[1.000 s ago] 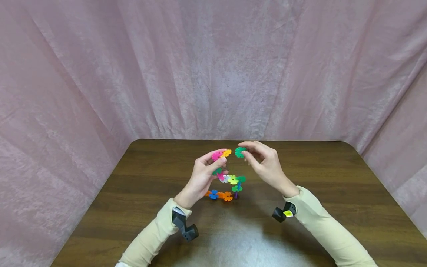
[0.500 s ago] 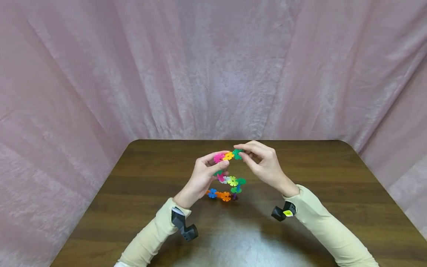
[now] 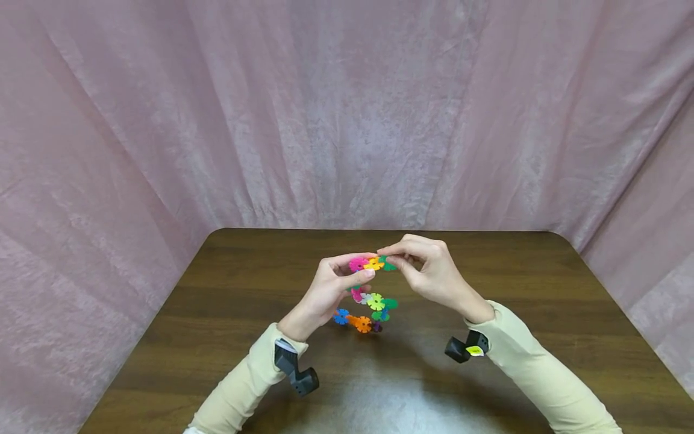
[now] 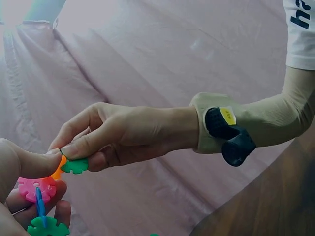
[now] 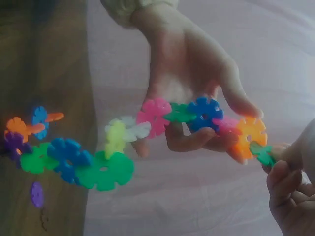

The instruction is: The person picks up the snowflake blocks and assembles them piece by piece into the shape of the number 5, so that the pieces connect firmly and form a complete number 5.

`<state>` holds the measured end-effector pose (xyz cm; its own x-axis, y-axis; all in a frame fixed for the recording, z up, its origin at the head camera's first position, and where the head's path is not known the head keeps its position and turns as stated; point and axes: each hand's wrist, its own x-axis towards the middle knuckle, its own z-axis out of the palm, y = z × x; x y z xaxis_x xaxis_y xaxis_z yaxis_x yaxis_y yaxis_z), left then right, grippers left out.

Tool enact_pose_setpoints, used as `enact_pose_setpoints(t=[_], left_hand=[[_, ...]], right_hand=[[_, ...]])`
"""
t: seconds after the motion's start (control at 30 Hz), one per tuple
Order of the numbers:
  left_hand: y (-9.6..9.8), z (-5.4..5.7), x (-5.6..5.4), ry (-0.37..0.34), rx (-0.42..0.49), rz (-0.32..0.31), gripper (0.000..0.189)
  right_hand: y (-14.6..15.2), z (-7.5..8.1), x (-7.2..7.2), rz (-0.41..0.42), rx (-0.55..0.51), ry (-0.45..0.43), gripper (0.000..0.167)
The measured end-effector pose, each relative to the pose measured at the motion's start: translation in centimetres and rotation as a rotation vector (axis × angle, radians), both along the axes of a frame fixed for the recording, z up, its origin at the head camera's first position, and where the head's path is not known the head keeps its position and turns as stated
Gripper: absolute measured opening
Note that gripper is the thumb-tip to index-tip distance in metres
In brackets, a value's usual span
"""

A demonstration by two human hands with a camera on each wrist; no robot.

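Observation:
A chain of colourful plastic snowflake discs [image 5: 69, 160] hangs from my left hand [image 3: 328, 289] above the table. My left thumb and fingers pinch it near its upper end, by the orange-yellow disc [image 5: 251, 132] and the pink disc [image 3: 358, 264]. Between the thumb and fingertips of my right hand [image 3: 434, 271] is a green disc [image 4: 76, 166], its edge against the orange-yellow one; the right wrist view shows them meeting at an angle. Lower down, the chain curves through white, yellow-green, green, blue and purple discs to an orange disc [image 3: 362, 324] and a blue disc [image 3: 341, 316].
The brown wooden table [image 3: 244, 271] lies beneath both hands. A pink curtain [image 3: 347, 120] hangs behind it and at the sides. In the right wrist view a purple disc [image 5: 37, 194] shows below the chain; whether it is joined I cannot tell.
My right hand has brought the green disc leftward from a gap to meet the orange-yellow disc. Both hands and the chain's upper end have dropped slightly.

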<state>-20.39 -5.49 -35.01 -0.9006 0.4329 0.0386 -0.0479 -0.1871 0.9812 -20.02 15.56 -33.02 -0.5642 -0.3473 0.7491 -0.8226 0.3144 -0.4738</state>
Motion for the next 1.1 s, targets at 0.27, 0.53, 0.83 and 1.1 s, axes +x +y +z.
enact_pose_setpoints(t=[0.27,0.53,0.83,1.1], left_hand=[[0.1,0.2,-0.1,0.002,0.028,-0.001,0.039],[0.1,0.3,-0.1,-0.028,0.038,0.012,0.039],[-0.2,0.2,-0.4,-0.051,0.011,-0.005,0.04],[0.0,0.1,-0.6,-0.069,0.013,0.006,0.041]], right_hand=[[-0.6,-0.2,-0.1,-0.041,-0.032,0.033,0.022],[-0.9,-0.4,-0.4,-0.036,-0.076,-0.012,0.016],[-0.9,-0.6,-0.9,0.004,-0.1,-0.124,0.017],[-0.9,-0.6,-1.4,0.024,-0.105,-0.171,0.019]])
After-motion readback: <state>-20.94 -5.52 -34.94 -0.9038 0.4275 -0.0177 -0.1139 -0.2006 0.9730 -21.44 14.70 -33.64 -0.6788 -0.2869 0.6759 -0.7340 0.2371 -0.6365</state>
